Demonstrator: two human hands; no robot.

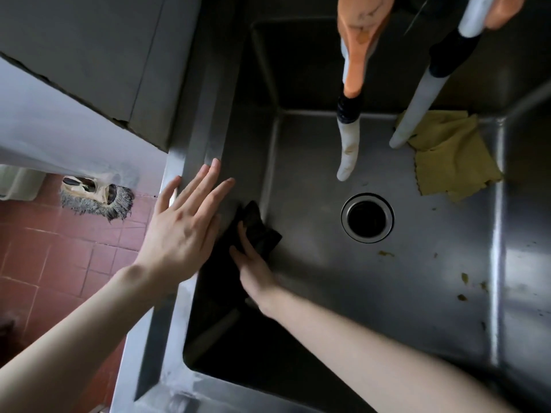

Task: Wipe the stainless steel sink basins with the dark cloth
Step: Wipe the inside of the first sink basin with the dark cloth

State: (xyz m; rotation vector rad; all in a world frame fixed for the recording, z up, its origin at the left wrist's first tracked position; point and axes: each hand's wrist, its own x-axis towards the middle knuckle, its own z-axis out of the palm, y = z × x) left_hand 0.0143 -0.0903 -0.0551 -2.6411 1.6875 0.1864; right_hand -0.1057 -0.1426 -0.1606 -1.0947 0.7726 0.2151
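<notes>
The wiping is under way: the right hand [253, 263] presses the dark cloth [256, 231] with flattened fingers against the basin's [372, 278] left wall, left of the drain [367, 217]. The left hand [182, 225], fingers spread and empty, braces on the rim further left. Next, I judge, comes a sweep toward the scraps [465, 281] right of the drain. One drain, one yellow cloth [453, 159], two hoses [348, 138].
</notes>
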